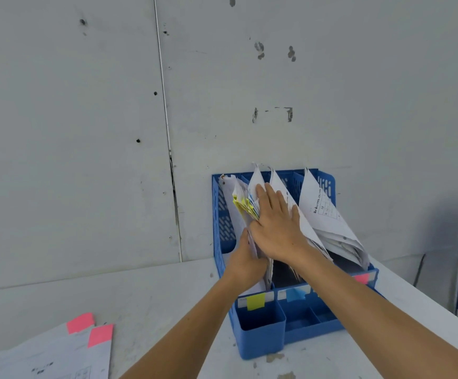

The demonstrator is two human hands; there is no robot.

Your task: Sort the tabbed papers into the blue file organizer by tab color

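Left hand (245,258) grips yellow-tabbed papers (243,206) standing in blue file organizer (222,214), leftmost slot; flat right hand (274,225) presses their right side.

Pink-tabbed papers (53,354) cut off at bottom edge; their print seemingly unreadable
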